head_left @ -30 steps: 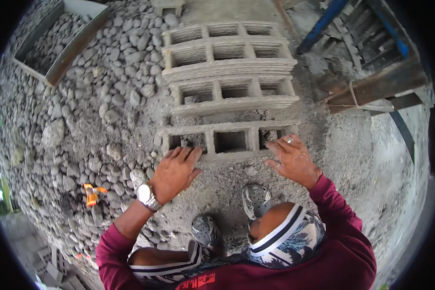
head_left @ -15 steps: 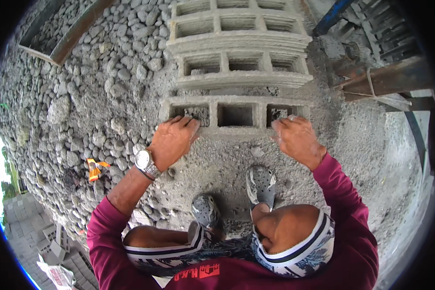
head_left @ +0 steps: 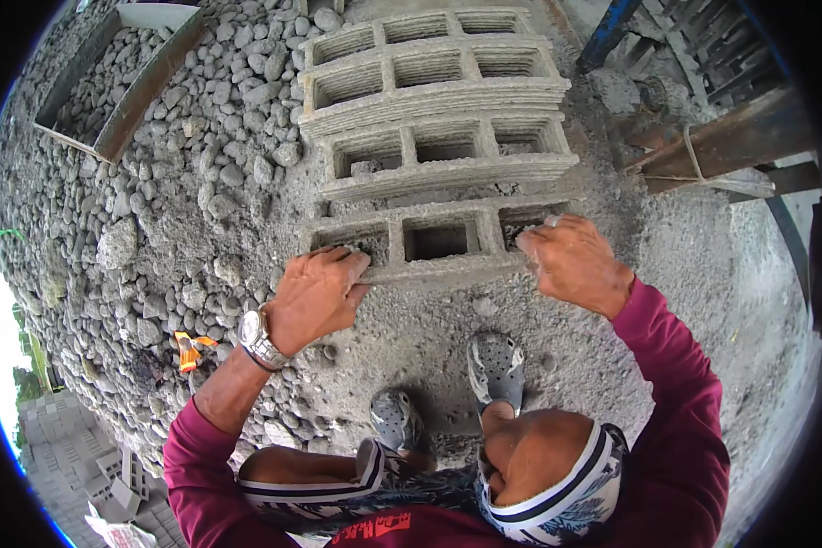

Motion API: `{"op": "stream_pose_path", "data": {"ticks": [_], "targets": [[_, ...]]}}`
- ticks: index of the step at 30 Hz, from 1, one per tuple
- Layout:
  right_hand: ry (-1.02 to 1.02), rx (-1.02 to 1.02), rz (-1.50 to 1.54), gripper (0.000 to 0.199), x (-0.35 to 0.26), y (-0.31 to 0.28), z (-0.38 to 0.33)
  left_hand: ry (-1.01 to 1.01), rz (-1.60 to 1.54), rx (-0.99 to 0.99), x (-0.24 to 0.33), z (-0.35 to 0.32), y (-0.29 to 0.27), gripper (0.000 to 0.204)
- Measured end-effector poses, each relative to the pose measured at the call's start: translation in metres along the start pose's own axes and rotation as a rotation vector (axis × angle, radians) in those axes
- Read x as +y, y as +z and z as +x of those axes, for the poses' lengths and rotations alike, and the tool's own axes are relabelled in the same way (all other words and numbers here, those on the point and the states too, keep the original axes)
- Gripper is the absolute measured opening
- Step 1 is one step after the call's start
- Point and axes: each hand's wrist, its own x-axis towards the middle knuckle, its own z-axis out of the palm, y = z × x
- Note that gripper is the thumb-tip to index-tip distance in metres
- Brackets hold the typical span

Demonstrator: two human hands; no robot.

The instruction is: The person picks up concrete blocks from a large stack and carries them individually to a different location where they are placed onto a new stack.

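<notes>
A grey hollow concrete block (head_left: 447, 268) with three cavities lies on gritty ground just ahead of my feet. My left hand (head_left: 315, 294), with a metal wristwatch, grips the block's left end, fingers curled over its front wall beside the left cavity. My right hand (head_left: 571, 260) holds the right end, fingers hooked into the right cavity. Both sleeves are maroon. Two more such blocks (head_left: 447, 169) (head_left: 429, 59) lie in a row behind it.
A heap of rounded stones (head_left: 155, 228) fills the left side, with a wooden box frame (head_left: 146, 87) on it. An orange scrap (head_left: 190, 349) lies near my left wrist. Grey clogs (head_left: 495, 365) stand below the block. A wooden beam (head_left: 731, 137) and blue bar (head_left: 607, 32) are at right.
My hands went from spread open above the nearest block to closed on its two ends. My head has dropped lower toward the blocks.
</notes>
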Motion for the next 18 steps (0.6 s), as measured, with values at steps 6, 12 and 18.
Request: {"op": "stream_pose_path", "data": {"ticks": [6,12,18], "targets": [[0.031,-0.113,0.036,0.024,-0.002,0.005,-0.003,-0.083,-0.042,-0.182,0.003,-0.005,0.003,0.042],[0.013,-0.091,0.026,0.031,0.000,-0.009,0.002,-0.052,-0.057,-0.151,-0.001,-0.001,-0.011,0.036],[-0.075,0.180,-0.096,0.036,0.032,-0.036,0.012,0.097,-0.035,0.142,-0.006,0.038,-0.034,0.032]]}}
